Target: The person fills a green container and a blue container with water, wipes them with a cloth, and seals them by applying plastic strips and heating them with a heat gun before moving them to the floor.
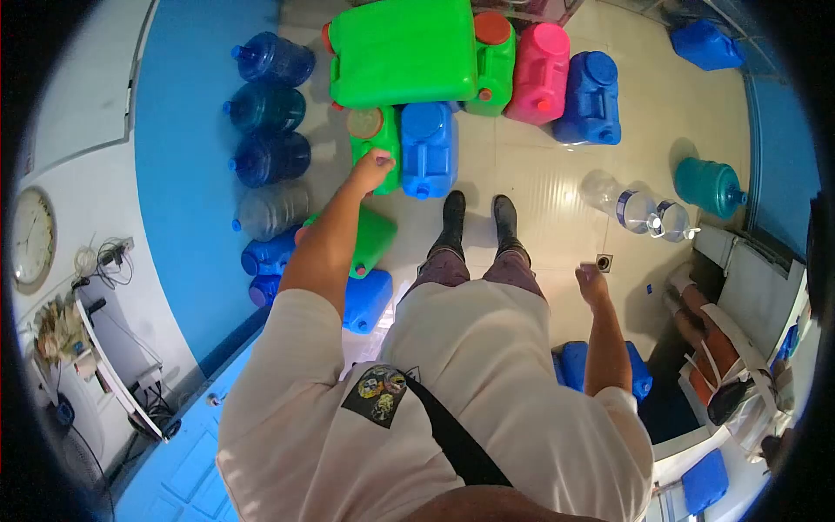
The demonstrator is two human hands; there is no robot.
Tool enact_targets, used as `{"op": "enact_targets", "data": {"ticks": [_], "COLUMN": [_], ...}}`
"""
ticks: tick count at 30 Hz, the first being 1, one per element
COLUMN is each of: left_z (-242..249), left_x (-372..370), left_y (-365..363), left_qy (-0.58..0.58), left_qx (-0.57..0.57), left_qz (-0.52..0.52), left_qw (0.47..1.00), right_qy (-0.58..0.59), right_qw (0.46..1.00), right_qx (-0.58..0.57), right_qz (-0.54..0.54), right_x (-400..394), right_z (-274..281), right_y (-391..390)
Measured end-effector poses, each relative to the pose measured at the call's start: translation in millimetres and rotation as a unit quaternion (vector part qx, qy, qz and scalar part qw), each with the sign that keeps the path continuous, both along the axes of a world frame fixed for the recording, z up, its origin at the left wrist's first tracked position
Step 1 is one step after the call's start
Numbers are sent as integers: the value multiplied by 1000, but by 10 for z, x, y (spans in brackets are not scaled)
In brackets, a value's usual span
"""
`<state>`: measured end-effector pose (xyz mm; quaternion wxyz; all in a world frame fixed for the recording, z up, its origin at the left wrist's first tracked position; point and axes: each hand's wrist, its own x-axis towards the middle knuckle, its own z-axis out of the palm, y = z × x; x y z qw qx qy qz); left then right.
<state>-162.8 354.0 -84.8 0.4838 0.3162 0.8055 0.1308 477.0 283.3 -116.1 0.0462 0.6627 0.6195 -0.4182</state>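
Observation:
My left hand is curled closed out in front of me. In this view it overlaps a green jerry can with a reddish cap. Just to the right of that can stands a blue jerry can. Nearer my left forearm is another green container, with a blue container below it, both partly covered by my arm and shirt. My right hand hangs at my side with its fingers curled in. It appears over the tiled floor, close to a small floor drain.
A large green container lies across others ahead. Beside it stand a pink jerry can and a blue one. Large round water bottles line the left wall. Clear bottles lie at right, near a seated person.

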Motion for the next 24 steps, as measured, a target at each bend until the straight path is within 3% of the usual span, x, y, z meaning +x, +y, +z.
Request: {"op": "enact_targets", "data": {"ticks": [4, 6, 8, 11, 13, 17, 19, 20, 22, 23, 24], "left_z": [-597, -559, -878, -768, -717, -883, -1131, -993, -459, -418, -467], "left_x": [-645, -850, -1287, -1574, -1672, -1754, -2039, -1905, -1431, -1372, -1326], "left_y": [193, 404, 649, 1098, 1344, 1572, 1563, 1476, 1179, 1054, 934], "left_qy": [37, 182, 206, 256, 340, 335, 256, 256, 318, 318, 366], "left_qx": [37, 59, 84, 138, 228, 155, 81, 81, 14, 18, 83], "left_qz": [-86, -134, -93, -99, -114, -83, -116, -115, -224, -224, -338], "left_qw": [995, 972, 970, 952, 905, 926, 956, 957, 921, 921, 863], "right_qy": [-55, -55, -60, -46, -34, -18, 0, -3, -5, 1, 5], "right_qw": [990, 980, 978, 974, 977, 970, 969, 967, 965, 969, 973], "right_qx": [-118, -173, -188, -197, -187, -191, -189, -187, -178, -175, -171], "right_qz": [-57, -85, -74, -99, -101, -147, -158, -174, -190, -173, -158], "right_x": [-55, -264, -437, -652, -711, -891, -847, -860, -876, -878, -876], "right_z": [142, 284, 335, 343, 236, 262, 262, 267, 310, 358, 385], "right_y": [-802, -1012, -1157, -1257, -1259, -1076, -1099, -1074, -1029, -1027, -1030]}}
